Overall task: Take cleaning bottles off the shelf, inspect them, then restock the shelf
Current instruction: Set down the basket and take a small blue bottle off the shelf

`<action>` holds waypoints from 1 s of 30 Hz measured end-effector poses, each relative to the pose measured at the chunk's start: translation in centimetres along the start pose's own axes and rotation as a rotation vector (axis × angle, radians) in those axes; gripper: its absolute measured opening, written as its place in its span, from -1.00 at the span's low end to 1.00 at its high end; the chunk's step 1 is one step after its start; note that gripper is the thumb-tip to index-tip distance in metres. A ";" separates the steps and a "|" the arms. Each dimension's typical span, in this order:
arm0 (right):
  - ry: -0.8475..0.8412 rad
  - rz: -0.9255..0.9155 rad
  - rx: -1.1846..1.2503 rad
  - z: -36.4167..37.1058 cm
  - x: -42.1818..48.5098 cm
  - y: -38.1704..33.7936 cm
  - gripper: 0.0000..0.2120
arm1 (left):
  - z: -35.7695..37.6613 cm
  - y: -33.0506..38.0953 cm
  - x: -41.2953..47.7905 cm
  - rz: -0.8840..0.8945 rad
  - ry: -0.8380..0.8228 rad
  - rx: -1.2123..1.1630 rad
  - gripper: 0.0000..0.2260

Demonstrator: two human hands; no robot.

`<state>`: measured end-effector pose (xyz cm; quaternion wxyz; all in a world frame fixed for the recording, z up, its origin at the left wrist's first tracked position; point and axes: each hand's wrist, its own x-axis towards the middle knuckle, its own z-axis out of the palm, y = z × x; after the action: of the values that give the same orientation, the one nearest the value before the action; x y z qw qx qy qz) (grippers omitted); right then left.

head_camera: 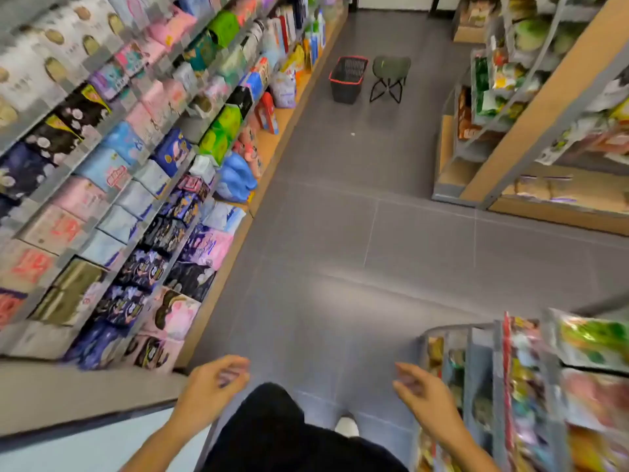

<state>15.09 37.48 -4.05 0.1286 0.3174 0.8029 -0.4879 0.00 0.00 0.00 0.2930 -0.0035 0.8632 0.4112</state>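
Shop aisle, grey tiled floor (pixel 340 233) running up the middle of the frame. Stocked shelf (pixel 218 287) along the left, a second rack (pixel 497 369) at lower right. Heavy blur; labels unreadable.

Left hand (pixel 214 379), bottom centre-left: fingers loosely curled, slightly apart, holding nothing. Right hand (pixel 422 390), bottom centre-right: same, empty.

Bottles (pixel 315 32): what I take for them (blue-and-white, blurred, so not certain) stand at the far end of the shelf, top centre of the frame. Upright, long axis vertical, caps up; which way the fronts face, cannot tell.

Key relation: bottles lie straight up-frame from the fingers, well apart from both hands. The left hand is on the shelf side, so judged the nearer for a side grasp. Neither is within reach; a walk up the aisle comes first.

Basket (pixel 343 86) and stool (pixel 390 68) sit on the floor near that shelf end.
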 end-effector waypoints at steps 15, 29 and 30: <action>-0.106 -0.011 -0.206 -2.3 18.6 -15.5 -0.66 | -5.2 4.5 16.5 -0.093 -0.011 -0.057 -0.83; 0.093 0.259 -0.050 -9.2 31.3 -22.4 -0.72 | -10.0 22.6 44.2 0.109 -0.119 0.083 -0.83; 0.098 0.278 -0.024 -10.0 32.6 -22.5 -0.72 | -9.9 23.8 45.9 0.111 -0.131 0.097 -0.85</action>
<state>-23.12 51.38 -0.16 0.1593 0.4475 0.7623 -0.4396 -48.86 19.54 -1.64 0.3256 0.0856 0.8598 0.3839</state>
